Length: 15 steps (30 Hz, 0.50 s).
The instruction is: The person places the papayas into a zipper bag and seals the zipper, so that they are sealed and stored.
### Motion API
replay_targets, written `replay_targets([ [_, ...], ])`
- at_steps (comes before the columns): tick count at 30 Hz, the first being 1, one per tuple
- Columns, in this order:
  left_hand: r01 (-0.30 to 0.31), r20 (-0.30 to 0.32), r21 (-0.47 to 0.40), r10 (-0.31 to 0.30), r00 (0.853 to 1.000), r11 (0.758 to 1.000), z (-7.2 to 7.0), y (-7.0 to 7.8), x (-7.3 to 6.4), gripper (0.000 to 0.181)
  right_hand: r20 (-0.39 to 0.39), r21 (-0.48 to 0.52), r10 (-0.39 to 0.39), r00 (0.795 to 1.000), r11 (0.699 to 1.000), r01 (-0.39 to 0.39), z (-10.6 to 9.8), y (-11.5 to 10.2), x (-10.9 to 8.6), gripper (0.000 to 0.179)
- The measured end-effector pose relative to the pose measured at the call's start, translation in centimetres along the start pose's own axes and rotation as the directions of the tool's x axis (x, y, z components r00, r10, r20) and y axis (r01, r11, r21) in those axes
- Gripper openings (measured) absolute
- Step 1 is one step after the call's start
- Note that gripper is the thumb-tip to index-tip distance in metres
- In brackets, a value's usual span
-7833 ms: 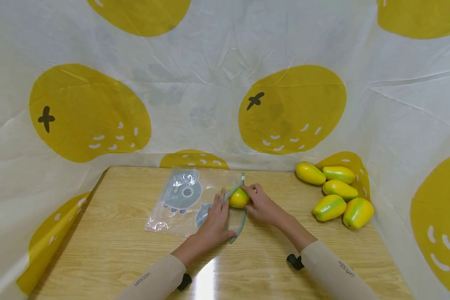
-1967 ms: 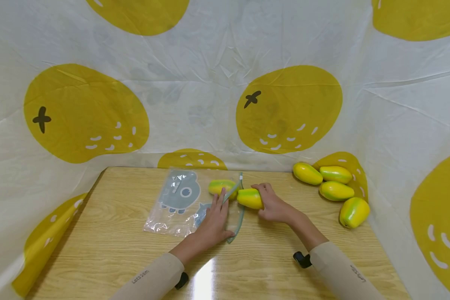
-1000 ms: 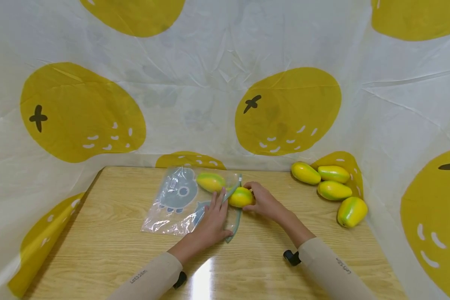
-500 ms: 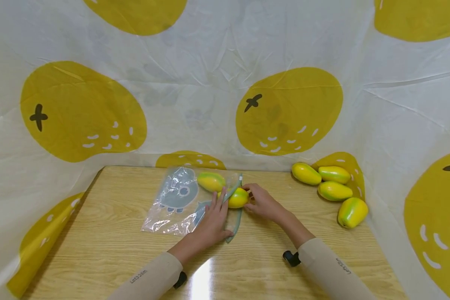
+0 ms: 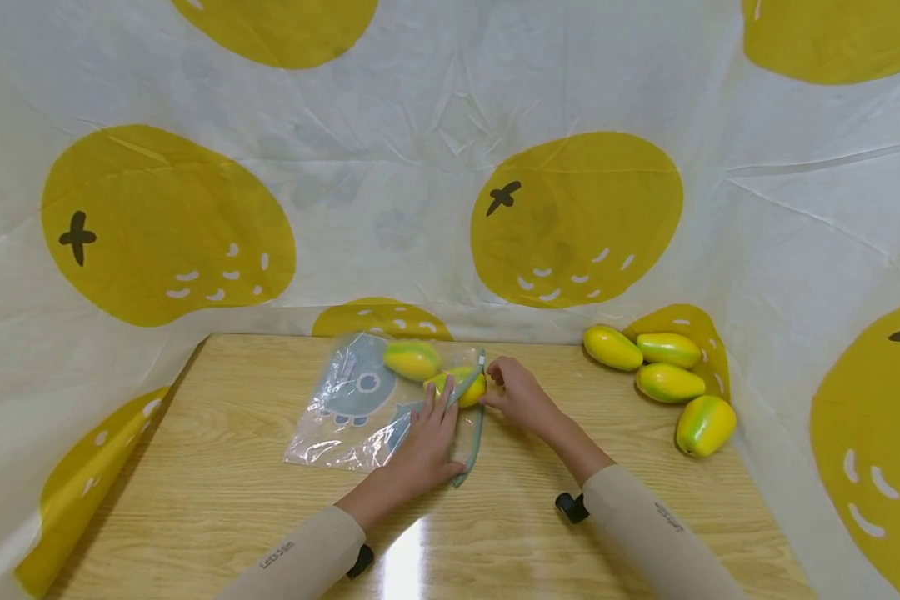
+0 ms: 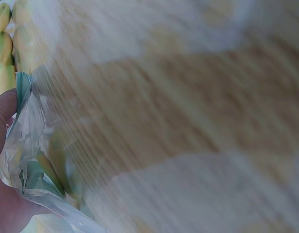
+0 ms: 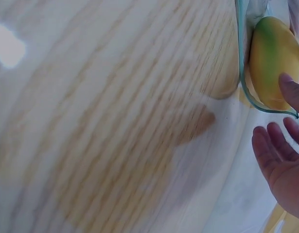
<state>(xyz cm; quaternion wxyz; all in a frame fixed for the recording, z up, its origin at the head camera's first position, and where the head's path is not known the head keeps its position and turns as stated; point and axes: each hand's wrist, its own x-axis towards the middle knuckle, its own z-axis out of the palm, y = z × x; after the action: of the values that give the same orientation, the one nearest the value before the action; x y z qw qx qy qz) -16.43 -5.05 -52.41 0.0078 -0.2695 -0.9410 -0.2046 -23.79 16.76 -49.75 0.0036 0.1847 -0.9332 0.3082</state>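
A clear zip bag with a green-edged mouth and blue-grey cartoon print lies on the table. Inside it, one yellow-green fruit lies deeper, while a second fruit sits right at the mouth. My left hand rests on the bag beside the opening, fingers stretched out, thumb near the front corner of the green edge. Just right of the mouth is my right hand. In the right wrist view its thumb overlaps the second fruit, and its other fingers are loosely bent, holding nothing.
Several similar yellow-green fruits lie in a group at the table's back right. A white cloth with large yellow fruit prints hangs behind and along both sides of the wooden table.
My right hand has brought a second fruit from the right-hand group into the bag's mouth and loosened its grip. The first fruit has shifted left, deeper inside. The left hand stays put.
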Motion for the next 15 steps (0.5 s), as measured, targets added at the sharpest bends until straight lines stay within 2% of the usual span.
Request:
replay_targets([
  [8,-0.003,-0.011,0.017,0.004,1.000,1.000,-0.01,-0.11,0.21,0.128,-0.039,-0.015,0.081,0.996,0.997,-0.082,0.48,0.20,1.03,0.056],
  [15,0.015,0.019,0.020,-0.016,1.000,1.000,0.14,-0.06,0.15,0.129,-0.033,0.010,0.106,0.994,0.994,-0.106,0.53,0.46,0.32,0.058],
])
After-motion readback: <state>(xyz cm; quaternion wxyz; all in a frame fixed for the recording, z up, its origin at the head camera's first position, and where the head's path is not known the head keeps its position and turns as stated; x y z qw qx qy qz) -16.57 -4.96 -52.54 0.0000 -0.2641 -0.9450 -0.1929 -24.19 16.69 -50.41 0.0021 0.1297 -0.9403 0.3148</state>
